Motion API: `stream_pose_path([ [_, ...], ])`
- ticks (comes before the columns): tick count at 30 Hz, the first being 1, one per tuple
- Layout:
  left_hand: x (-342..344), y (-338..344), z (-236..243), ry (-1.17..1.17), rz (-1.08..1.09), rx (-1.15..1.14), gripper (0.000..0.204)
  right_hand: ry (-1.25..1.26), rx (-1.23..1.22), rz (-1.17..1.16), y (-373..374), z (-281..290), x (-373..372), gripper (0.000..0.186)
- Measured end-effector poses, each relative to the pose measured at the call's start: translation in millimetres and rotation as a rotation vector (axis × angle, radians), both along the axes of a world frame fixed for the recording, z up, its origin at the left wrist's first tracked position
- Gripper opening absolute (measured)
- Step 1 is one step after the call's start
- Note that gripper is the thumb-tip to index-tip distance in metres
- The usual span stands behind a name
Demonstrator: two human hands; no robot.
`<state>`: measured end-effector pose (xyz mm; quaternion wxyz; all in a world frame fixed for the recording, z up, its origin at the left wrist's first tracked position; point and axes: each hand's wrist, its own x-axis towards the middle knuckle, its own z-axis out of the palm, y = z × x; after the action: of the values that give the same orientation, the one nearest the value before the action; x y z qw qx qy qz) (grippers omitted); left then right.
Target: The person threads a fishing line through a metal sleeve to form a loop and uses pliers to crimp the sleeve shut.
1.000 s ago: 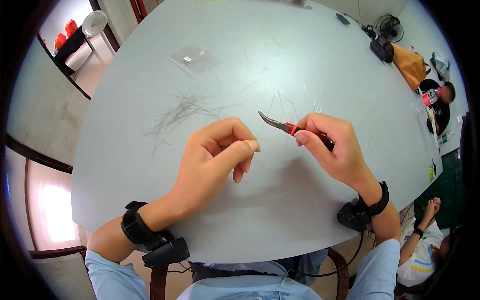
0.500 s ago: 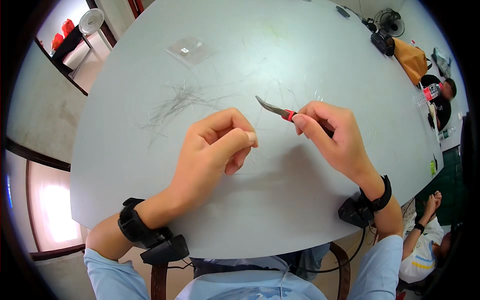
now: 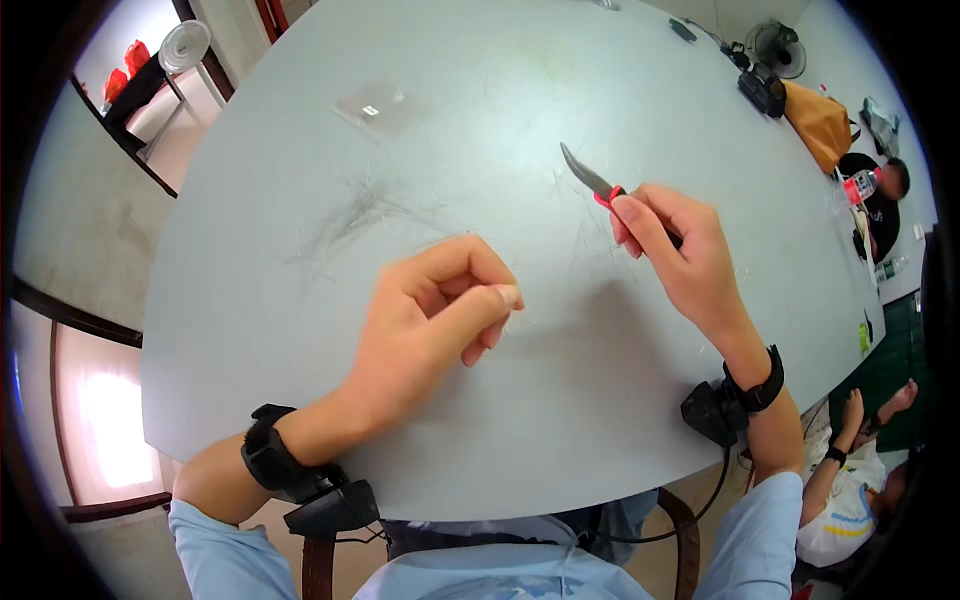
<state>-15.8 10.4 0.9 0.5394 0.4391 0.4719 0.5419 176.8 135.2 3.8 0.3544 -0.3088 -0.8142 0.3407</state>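
Note:
My left hand (image 3: 435, 315) is closed above the table (image 3: 560, 430), thumb tip pressed to the index finger. Whatever lies in that pinch is too small to make out. In my right hand (image 3: 680, 250) is a curved-blade tool (image 3: 590, 175) with a red and black handle, its pointed metal end aimed to the far left. The fingers cover most of the handle. Beyond my left hand a loose heap of fine grey wire-like strands (image 3: 365, 210) lies on the table. A few thin strands (image 3: 590, 245) are scattered beside my right hand.
A flat clear plastic bag (image 3: 375, 108) lies at the far left. At the far right are a black device (image 3: 763, 90), an orange-brown bag (image 3: 815, 125), a fan (image 3: 778, 50) and a plastic bottle (image 3: 860, 187). Another person's arm (image 3: 835, 455) shows at the lower right.
My right hand has moved right and away with the tool, whose blade points more upward in the picture. My left hand has shifted slightly nearer to me, still pinched.

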Motion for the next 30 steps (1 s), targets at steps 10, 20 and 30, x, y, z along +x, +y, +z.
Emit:
stream_pose_path([
  [10,-1,-1,-4,0.003,-0.097,-0.062,0.01,-0.2,0.108,0.143,11,2,-80,0.04],
  [20,-4,-1,-8,-0.04,-0.077,-0.061,0.011,-0.245,0.302,0.233,36,-13,-81,0.027],
  [30,-3,1,-9,-0.105,-0.102,-0.005,0.013,-0.433,0.444,0.219,31,-15,-29,0.016],
])
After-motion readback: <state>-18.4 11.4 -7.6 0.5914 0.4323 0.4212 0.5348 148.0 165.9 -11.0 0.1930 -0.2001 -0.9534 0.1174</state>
